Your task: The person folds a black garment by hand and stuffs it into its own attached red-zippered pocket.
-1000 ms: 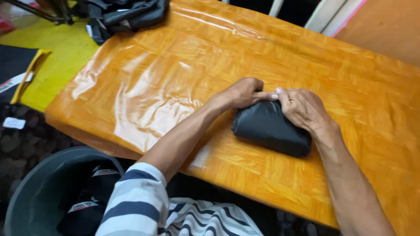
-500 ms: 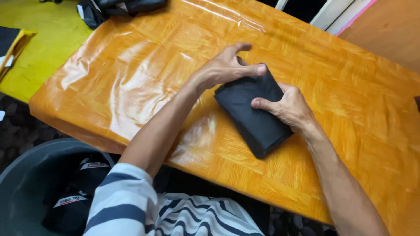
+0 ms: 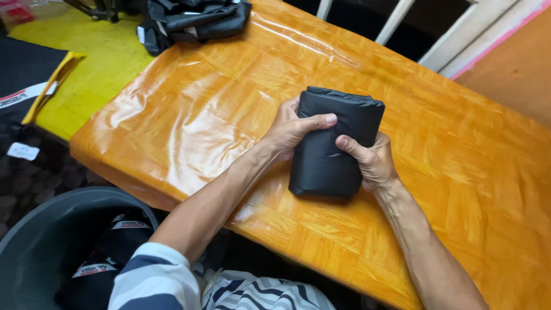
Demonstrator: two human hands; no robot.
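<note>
Head view: left hand (image 3: 290,131) and right hand (image 3: 374,162) each clamp one folded black bundle (image 3: 336,143) on one orange table (image 3: 189,120).

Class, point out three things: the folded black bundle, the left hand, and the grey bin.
folded black bundle (image 3: 338,123): head view, upper face.
left hand (image 3: 291,131): head view, back of hand.
grey bin (image 3: 40,244): head view, inner wall.

Orange table (image 3: 459,189) under glossy clear plastic is bearing a folded black bundle (image 3: 333,149) at its centre and crumpled black fabric (image 3: 189,20) at its far corner.
</note>
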